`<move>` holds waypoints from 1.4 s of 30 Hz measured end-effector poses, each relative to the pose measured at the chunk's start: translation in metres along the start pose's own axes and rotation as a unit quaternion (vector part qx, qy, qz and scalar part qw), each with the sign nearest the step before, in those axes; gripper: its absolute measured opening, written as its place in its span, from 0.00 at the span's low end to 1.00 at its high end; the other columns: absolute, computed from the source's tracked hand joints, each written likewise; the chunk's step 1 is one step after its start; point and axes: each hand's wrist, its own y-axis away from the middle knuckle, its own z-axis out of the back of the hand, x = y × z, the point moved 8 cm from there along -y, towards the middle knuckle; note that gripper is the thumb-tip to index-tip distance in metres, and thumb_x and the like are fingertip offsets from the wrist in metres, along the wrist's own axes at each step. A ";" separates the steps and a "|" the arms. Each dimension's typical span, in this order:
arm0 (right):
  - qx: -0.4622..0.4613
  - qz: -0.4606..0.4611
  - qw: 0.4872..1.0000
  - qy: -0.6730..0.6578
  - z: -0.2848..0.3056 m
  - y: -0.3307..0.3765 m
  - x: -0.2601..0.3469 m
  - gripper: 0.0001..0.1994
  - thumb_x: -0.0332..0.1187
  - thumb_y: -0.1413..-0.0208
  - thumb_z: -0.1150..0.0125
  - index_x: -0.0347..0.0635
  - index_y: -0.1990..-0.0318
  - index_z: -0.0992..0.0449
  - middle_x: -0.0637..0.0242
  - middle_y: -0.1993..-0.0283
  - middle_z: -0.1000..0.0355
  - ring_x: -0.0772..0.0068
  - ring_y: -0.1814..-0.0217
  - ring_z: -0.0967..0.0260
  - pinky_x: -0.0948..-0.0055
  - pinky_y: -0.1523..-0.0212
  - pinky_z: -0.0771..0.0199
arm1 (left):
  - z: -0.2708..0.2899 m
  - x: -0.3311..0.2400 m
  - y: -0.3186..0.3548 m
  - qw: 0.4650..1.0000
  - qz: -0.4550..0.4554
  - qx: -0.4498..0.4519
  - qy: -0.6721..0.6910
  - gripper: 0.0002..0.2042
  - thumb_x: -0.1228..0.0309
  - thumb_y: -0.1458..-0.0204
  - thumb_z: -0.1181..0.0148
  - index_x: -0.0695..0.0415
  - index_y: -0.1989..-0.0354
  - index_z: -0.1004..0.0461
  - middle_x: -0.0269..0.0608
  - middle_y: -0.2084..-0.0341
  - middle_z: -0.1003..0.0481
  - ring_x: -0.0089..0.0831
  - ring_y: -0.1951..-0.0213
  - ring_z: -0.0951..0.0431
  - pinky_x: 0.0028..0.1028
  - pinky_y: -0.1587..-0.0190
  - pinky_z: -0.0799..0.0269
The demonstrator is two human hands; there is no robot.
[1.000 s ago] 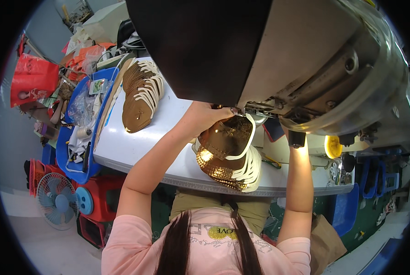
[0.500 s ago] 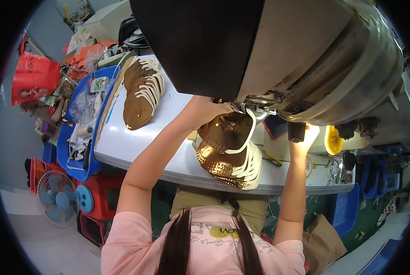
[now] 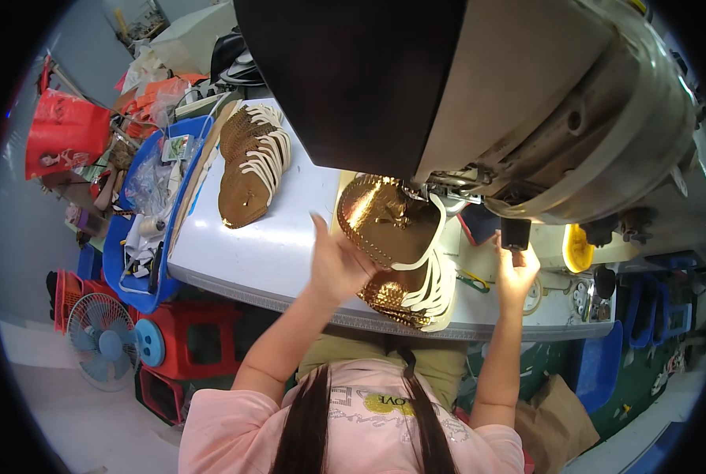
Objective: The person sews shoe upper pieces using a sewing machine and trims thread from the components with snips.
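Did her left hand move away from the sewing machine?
Yes. The left hand came back toward her, away from the sewing machine, and now rests beside the gold piece.

White worktable [image 3: 274,245], long, edge w/ a ribbed trim toward the person. On it, far left: stack of gold soles [image 3: 246,170] w/ cream straps fanned on top. Centre, under the machine head [image 3: 527,118]: second gold stack [image 3: 396,253], top piece tilted up, cream straps spilling to the right. Right of that: green-handled snips [image 3: 473,280], near the front edge. Machine base sits on the table's right part.
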 end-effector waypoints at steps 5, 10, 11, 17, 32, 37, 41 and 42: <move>0.045 0.029 0.998 -0.022 -0.021 0.006 0.001 0.02 0.20 0.54 0.47 0.31 0.72 0.30 0.67 0.74 0.35 0.79 0.72 0.39 0.83 0.68 0.39 | -0.005 0.015 0.003 0.965 -0.052 -0.148 -0.209 0.17 0.68 0.50 0.48 0.61 0.54 0.39 0.40 0.62 0.31 0.29 0.63 0.28 0.31 0.60 0.31; 0.020 0.029 0.999 -0.018 -0.015 0.009 -0.001 0.02 0.19 0.55 0.47 0.31 0.72 0.30 0.67 0.75 0.34 0.79 0.72 0.39 0.83 0.68 0.39 | -0.010 0.004 -0.004 0.957 -0.101 -0.150 -0.228 0.17 0.74 0.54 0.43 0.61 0.56 0.38 0.36 0.61 0.32 0.24 0.58 0.32 0.24 0.54 0.36; 0.004 0.021 1.000 -0.018 -0.012 0.006 0.002 0.02 0.20 0.55 0.47 0.31 0.72 0.30 0.66 0.75 0.34 0.79 0.73 0.39 0.83 0.68 0.38 | -0.007 0.002 -0.004 0.951 -0.096 -0.153 -0.250 0.17 0.74 0.54 0.43 0.61 0.55 0.38 0.37 0.60 0.32 0.24 0.58 0.32 0.24 0.54 0.37; -0.056 0.133 0.975 0.170 -0.015 -0.029 0.048 0.08 0.28 0.55 0.43 0.34 0.66 0.29 0.64 0.71 0.30 0.71 0.66 0.33 0.75 0.63 0.35 | -0.014 -0.010 -0.008 0.940 -0.106 -0.120 -0.302 0.17 0.74 0.55 0.42 0.61 0.56 0.37 0.37 0.61 0.32 0.24 0.58 0.32 0.25 0.53 0.38; -0.001 0.199 0.936 0.291 -0.055 -0.071 0.032 0.10 0.28 0.55 0.43 0.34 0.65 0.29 0.63 0.69 0.30 0.69 0.65 0.33 0.74 0.62 0.35 | -0.013 -0.024 -0.022 0.937 -0.051 -0.075 -0.336 0.17 0.76 0.57 0.42 0.62 0.57 0.36 0.38 0.63 0.31 0.24 0.59 0.32 0.25 0.55 0.36; 0.004 0.201 0.935 0.292 -0.055 -0.072 0.032 0.10 0.29 0.55 0.43 0.34 0.64 0.30 0.62 0.68 0.30 0.68 0.64 0.32 0.73 0.61 0.34 | -0.017 -0.025 -0.025 0.941 -0.045 -0.060 -0.331 0.17 0.77 0.57 0.42 0.61 0.57 0.36 0.38 0.62 0.32 0.25 0.60 0.32 0.25 0.55 0.35; 0.007 0.199 0.933 0.299 -0.052 -0.077 0.033 0.10 0.29 0.55 0.43 0.34 0.64 0.30 0.62 0.67 0.30 0.68 0.64 0.32 0.73 0.61 0.34 | -0.018 -0.024 -0.025 0.944 -0.048 -0.061 -0.321 0.17 0.79 0.57 0.43 0.61 0.57 0.36 0.37 0.62 0.32 0.25 0.60 0.32 0.25 0.55 0.35; 0.008 0.199 0.933 0.299 -0.051 -0.078 0.033 0.10 0.29 0.55 0.43 0.34 0.64 0.30 0.62 0.67 0.30 0.68 0.64 0.32 0.73 0.61 0.34 | -0.019 -0.024 -0.024 0.946 -0.049 -0.064 -0.314 0.17 0.79 0.57 0.43 0.61 0.57 0.36 0.37 0.62 0.32 0.24 0.60 0.32 0.25 0.55 0.35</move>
